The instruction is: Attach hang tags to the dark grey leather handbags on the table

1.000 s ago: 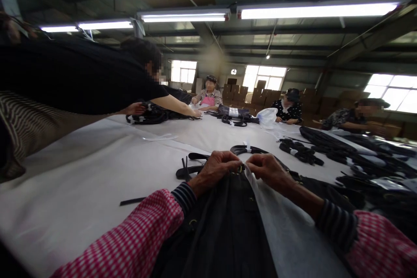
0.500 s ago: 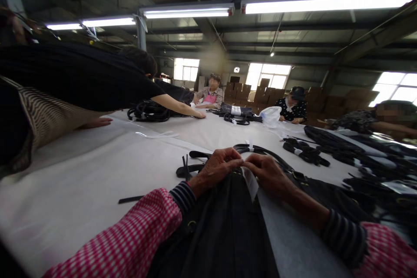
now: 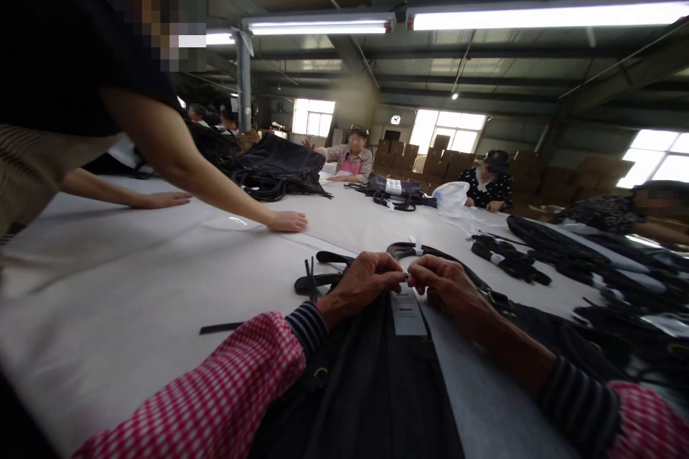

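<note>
A black bag (image 3: 371, 380) lies in front of me, with a white printed hang tag (image 3: 408, 315) resting on its upper part. My left hand (image 3: 366, 281) is closed in a pinch just above the tag's top edge. Facing it, my right hand (image 3: 444, 288) pinches at the same spot, fingertips almost touching. A tiny dark bit shows between the fingertips; it is too small to name and seems to join the tag. Black strap ends (image 3: 317, 281) stick out beyond my left hand, and a curved black handle (image 3: 430, 251) runs behind my right.
On the white table (image 3: 161, 301) a co-worker's hand (image 3: 288, 221) rests at left. Black bags (image 3: 280, 165) are piled farther back, and bundled straps (image 3: 509, 258) and more bags lie to the right. A grey sheet (image 3: 479, 387) lies beside my bag. Other people sit across the table.
The hang tag has turned to show its printed face. My fingertips have drawn slightly apart. The co-worker at left has straightened up, and their reaching hand has come back nearer.
</note>
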The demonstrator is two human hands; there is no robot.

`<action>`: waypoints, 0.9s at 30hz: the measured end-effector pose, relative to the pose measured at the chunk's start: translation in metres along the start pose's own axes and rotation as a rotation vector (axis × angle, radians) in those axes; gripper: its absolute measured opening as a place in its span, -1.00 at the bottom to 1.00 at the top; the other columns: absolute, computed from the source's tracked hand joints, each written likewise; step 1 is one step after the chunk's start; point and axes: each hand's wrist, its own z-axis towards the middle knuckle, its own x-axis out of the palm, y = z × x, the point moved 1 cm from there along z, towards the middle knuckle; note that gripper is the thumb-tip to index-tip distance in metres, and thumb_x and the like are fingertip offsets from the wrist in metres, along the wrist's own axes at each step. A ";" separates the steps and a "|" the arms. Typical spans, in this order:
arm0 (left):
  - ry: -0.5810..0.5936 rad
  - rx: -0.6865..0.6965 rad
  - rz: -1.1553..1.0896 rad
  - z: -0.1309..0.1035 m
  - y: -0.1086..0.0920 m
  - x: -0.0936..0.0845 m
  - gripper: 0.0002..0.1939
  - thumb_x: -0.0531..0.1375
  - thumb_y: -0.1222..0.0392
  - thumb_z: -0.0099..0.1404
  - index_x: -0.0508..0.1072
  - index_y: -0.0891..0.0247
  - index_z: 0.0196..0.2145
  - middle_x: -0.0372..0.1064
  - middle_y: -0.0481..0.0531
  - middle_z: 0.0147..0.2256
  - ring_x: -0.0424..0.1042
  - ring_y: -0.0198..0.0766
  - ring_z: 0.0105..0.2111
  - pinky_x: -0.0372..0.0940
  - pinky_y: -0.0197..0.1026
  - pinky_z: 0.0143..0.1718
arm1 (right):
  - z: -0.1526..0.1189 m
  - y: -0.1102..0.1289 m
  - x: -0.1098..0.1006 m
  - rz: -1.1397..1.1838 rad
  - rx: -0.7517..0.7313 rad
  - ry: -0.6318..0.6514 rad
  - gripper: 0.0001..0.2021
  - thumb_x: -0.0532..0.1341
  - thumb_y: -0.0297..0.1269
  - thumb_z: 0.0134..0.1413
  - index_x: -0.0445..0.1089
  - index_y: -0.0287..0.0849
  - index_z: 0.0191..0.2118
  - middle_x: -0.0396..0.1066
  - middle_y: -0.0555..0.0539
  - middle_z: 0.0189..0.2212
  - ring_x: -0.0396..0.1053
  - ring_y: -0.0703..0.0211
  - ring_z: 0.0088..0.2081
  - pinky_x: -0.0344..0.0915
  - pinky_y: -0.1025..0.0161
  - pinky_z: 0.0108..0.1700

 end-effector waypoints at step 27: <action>-0.035 0.021 0.220 -0.002 -0.007 0.000 -0.84 0.24 0.15 0.22 0.57 0.29 -0.36 0.51 -0.03 -0.46 0.42 -0.29 -0.42 0.21 -0.26 -0.35 | 0.002 0.008 0.003 -0.121 -0.125 0.060 -0.68 0.30 0.00 0.13 0.47 -0.18 -0.42 0.42 -0.02 -0.50 0.21 0.27 -0.48 0.13 0.28 -0.43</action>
